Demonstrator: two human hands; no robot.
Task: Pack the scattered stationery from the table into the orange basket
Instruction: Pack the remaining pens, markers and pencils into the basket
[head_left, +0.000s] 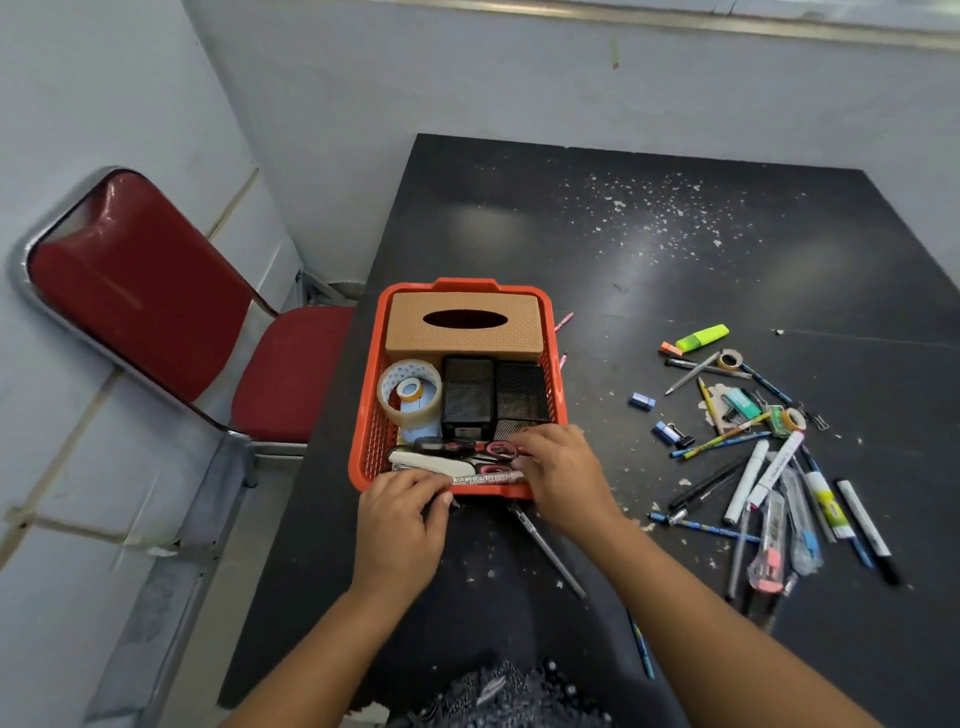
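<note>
Inside orange basket, tissue box, tape

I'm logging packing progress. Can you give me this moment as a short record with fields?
basket: orange basket at the table's left edge
already inside: tissue box, tape rolls, black mesh holders, scissors
hands: left hand and right hand hold a marker over the near rim
still out: pens and markers scattered to the right
</note>
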